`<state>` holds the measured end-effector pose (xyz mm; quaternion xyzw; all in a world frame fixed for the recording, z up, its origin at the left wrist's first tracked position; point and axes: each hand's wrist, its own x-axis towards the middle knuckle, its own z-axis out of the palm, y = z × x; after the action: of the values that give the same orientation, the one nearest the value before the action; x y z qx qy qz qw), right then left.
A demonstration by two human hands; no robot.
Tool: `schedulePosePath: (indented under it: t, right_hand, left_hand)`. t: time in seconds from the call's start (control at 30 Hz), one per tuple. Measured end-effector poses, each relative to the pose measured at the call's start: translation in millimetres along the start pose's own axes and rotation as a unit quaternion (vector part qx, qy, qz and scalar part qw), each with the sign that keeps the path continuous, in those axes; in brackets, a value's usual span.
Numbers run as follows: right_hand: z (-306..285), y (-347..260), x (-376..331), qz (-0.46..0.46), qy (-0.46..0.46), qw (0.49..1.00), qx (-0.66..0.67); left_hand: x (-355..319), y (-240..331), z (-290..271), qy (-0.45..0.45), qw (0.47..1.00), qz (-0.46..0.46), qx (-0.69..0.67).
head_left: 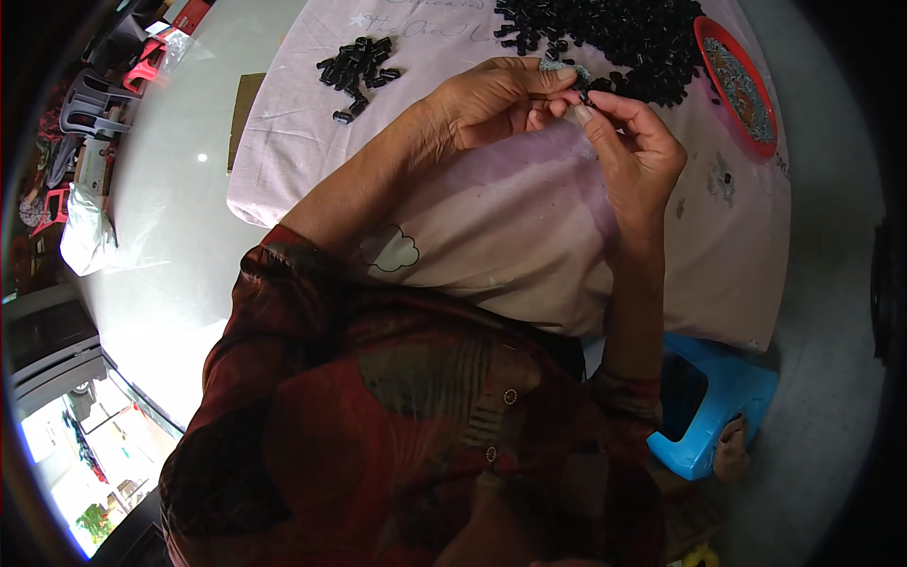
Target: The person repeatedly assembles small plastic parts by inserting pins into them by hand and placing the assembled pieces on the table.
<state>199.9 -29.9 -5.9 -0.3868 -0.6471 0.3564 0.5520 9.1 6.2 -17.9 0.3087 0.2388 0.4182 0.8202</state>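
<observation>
My two hands meet over the far part of a cloth-covered table. Between the fingertips of my right hand [641, 142] is a small black plastic piece [586, 98], partly hidden by the fingers. My left hand [501, 102] is closed, thumb and forefinger pinched at the same spot, so both hands touch around the piece. Just behind the fingers spreads a large heap of small black plastic pieces [628, 42]. A smaller group of like black pieces [359, 68] lies left of my left hand.
At the far right of the table sits a red oval tray [768, 148] holding many small metal parts [742, 90]. A pink printed cloth [453, 255] covers the table. A blue plastic stool [694, 458] stands at lower right; a grey chair [93, 104] is far left.
</observation>
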Motion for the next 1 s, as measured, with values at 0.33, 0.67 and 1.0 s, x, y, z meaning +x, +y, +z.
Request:
schedulePosePath:
  t: [0.33,0.67,1.0]
  right_hand:
    - [3.0,-7.2,-2.1,0.023,0.012,0.999,0.027]
    - [5.8,-0.1,-5.3,-0.205,-0.087,0.948,-0.229]
    - [10.0,-9.5,-8.1,-0.228,-0.162,0.901,-0.331]
  left_hand:
    - [-7.0,-4.5,10.0,0.027,0.998,0.021,0.044]
    - [-27.6,10.5,-1.8,0.046,0.940,0.013,0.337]
    - [-52.0,7.7,14.2,0.075,0.901,-0.005,0.427]
